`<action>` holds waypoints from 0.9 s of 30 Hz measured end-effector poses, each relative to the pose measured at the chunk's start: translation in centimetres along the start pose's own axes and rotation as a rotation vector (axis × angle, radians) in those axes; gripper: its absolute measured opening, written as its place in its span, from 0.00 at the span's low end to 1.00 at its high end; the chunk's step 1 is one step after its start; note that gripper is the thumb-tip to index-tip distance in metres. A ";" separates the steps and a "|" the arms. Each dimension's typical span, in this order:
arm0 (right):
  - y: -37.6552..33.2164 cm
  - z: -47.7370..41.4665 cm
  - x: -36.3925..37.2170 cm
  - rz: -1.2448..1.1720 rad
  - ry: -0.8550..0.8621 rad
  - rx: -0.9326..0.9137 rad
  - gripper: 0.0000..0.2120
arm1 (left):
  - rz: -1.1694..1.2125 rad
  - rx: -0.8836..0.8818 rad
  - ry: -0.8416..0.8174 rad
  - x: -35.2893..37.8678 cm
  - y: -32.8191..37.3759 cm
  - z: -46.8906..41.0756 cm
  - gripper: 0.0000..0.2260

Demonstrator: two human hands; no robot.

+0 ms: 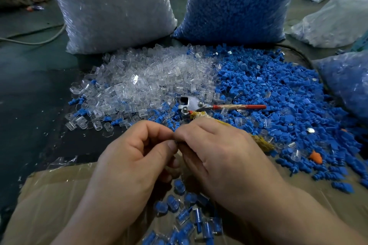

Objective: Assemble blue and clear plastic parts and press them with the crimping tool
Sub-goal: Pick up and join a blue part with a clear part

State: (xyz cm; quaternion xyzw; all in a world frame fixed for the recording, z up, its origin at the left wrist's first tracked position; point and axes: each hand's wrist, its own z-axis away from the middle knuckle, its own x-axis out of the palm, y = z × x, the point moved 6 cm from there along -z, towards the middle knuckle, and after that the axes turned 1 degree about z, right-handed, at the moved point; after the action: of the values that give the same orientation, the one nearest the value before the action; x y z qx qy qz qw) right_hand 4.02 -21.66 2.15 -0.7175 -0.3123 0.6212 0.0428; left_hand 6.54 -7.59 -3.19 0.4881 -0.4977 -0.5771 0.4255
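My left hand (pixel 137 157) and my right hand (pixel 215 155) meet at their fingertips in the lower middle, fingers curled and pinching a small part between them; the part itself is almost wholly hidden. Just beyond the hands lies the crimping tool (pixel 196 105), a metal head with a red handle pointing right and a second handle wrapped in yellowish cord. A heap of clear plastic parts (pixel 139 83) spreads behind on the left. A heap of blue plastic parts (pixel 278 93) spreads on the right. Several assembled blue-and-clear pieces (pixel 185 215) lie below my hands.
A large bag of clear parts (pixel 111 6) and a large bag of blue parts (pixel 239 2) stand at the back. More bags (pixel 342 12) sit at the right. Brown cardboard (pixel 55 195) lies under my forearms. A small orange piece (pixel 316 157) lies at the right.
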 end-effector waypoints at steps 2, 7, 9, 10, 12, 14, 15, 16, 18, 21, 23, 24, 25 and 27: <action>0.0 0.0 0.2 -0.022 -0.039 0.000 0.15 | 0.040 -0.032 -0.004 -0.2 -0.4 -0.2 0.06; 0.9 -0.2 -0.5 0.135 0.019 0.047 0.18 | 0.046 -0.055 0.041 -0.5 -0.8 -0.4 0.07; 3.0 -0.4 -1.5 0.305 0.046 0.176 0.24 | 0.020 -0.045 0.054 -0.7 -0.7 -0.4 0.07; 4.3 -0.4 -1.8 0.354 0.013 0.249 0.28 | 0.004 -0.044 0.047 -0.8 -0.6 -0.4 0.08; 6.5 -0.3 -1.9 0.425 -0.079 0.348 0.33 | 0.016 -0.056 0.026 -0.9 -0.3 -0.3 0.10; 7.8 -0.2 -1.4 0.471 -0.146 0.386 0.34 | 0.048 -0.074 0.021 -0.9 -0.1 -0.4 0.11; 8.1 -0.2 -1.3 0.486 -0.158 0.390 0.34 | 0.070 -0.085 0.023 -0.9 -0.1 -0.4 0.12; 8.3 -0.2 -1.2 0.497 -0.159 0.390 0.34 | 0.096 -0.094 0.029 -1.0 -0.1 -0.4 0.12; 8.4 -0.5 -1.3 0.510 -0.151 0.383 0.33 | 0.161 -0.116 0.038 -1.0 -0.1 -0.6 0.10; 8.3 -1.0 -1.4 0.513 -0.128 0.363 0.32 | 0.266 -0.157 0.036 -0.7 0.3 -0.5 0.06; 8.1 -1.3 -1.8 0.486 -0.077 0.356 0.30 | 0.303 -0.183 0.047 -0.6 0.5 -0.4 0.05; 8.0 -1.3 -2.3 0.463 -0.039 0.357 0.28 | 0.309 -0.190 0.050 -0.6 0.5 -0.4 0.04; 7.9 -1.2 -2.8 0.426 0.007 0.363 0.27 | 0.310 -0.193 0.056 -0.6 0.4 -0.4 0.05; 7.5 -1.0 -3.9 0.334 0.116 0.359 0.26 | 0.298 -0.181 0.079 -0.9 0.5 -0.4 0.08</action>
State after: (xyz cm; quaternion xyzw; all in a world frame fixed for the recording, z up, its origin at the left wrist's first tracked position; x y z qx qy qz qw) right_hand 7.74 -29.32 2.33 -0.7746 -0.0712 0.6227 0.0841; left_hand 7.04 -6.84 -2.61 0.3909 -0.4937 -0.5304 0.5676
